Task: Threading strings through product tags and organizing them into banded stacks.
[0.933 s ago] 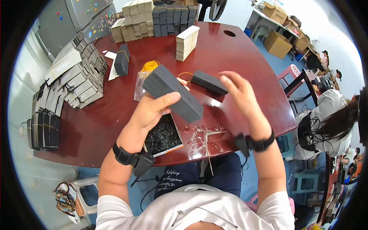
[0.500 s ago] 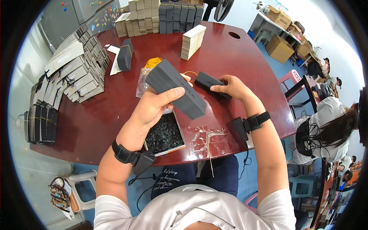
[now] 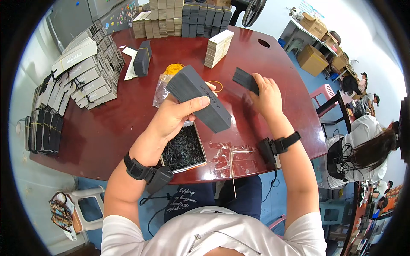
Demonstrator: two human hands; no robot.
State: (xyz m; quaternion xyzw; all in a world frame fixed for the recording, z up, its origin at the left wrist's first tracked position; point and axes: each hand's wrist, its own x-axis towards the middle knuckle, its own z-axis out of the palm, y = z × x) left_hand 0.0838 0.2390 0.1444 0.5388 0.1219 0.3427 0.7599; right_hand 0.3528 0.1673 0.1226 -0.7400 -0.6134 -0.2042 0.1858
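My left hand [image 3: 181, 111] is closed around a thick stack of black cards [image 3: 200, 100], tilted above the table, its thumb across the front face. Farther right, my right hand [image 3: 267, 94] grips a smaller stack of black cards [image 3: 245, 80] by its near end. Between the two stacks a yellow rubber band [image 3: 216, 86] lies on the table. Under my left wrist sits an open box [image 3: 183, 147] filled with black shreds. Just beyond the left hand is a clear plastic bag [image 3: 161, 89] with a heap of yellow rubber bands [image 3: 174, 68].
Grey and black card bundles [image 3: 87, 70] are piled at the left. More bundles [image 3: 166, 19] line the far edge, and a pale banded stack [image 3: 219, 48] stands nearer. A banded black bundle [image 3: 142, 59] sits left of the bag. Clear tape [image 3: 232, 158] covers the near table edge.
My right hand has lifted its smaller black stack and turned it, moving slightly right and away from the larger stack. The left hand still holds its stack in nearly the same place.
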